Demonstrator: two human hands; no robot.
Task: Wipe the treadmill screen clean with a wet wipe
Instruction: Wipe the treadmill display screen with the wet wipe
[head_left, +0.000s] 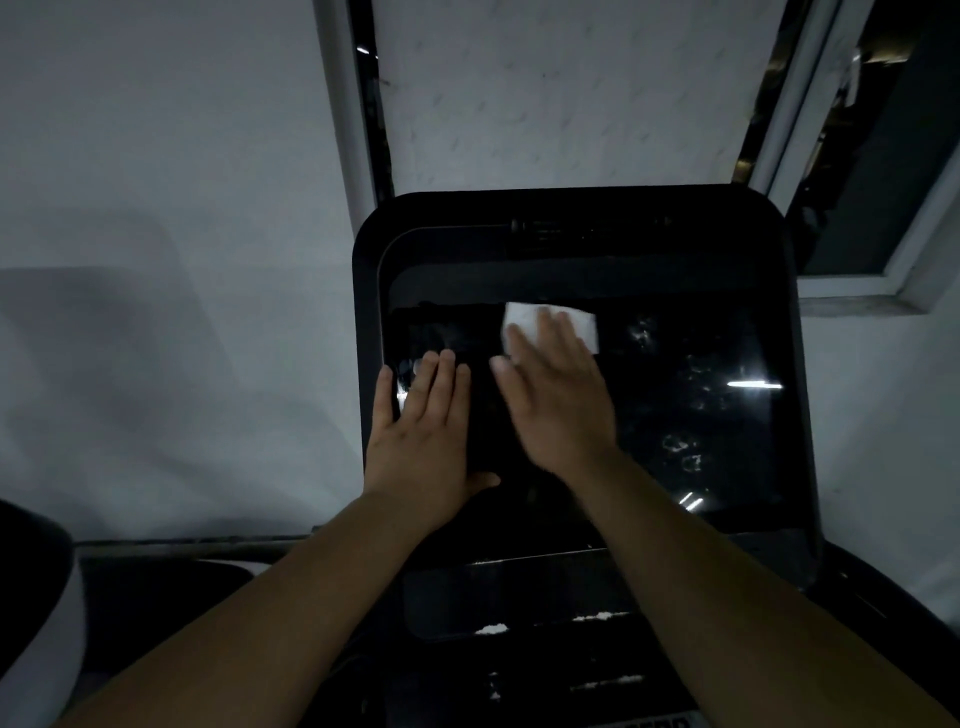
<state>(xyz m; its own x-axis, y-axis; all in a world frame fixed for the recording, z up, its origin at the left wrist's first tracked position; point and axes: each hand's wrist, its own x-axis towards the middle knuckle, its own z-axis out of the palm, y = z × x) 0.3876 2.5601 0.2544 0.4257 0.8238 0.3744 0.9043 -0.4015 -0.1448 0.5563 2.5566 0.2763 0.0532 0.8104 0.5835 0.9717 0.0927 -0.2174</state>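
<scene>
The treadmill screen (691, 395) is a dark glossy panel in a black rounded console, with pale smudges on its right half. A white wet wipe (582, 319) lies flat against the upper middle of the screen. My right hand (556, 395) presses on the wipe with straight fingers, covering its lower left part. My left hand (426, 421) rests flat on the left part of the screen, fingers straight, little finger over the console's left edge. It holds nothing.
The black console frame (800, 415) stands against a white wall (171, 260). A window frame (857, 291) sits at the upper right. Lower console panels with white scuffs (519, 629) lie below the screen. A dark and white object (36, 613) is at the far left.
</scene>
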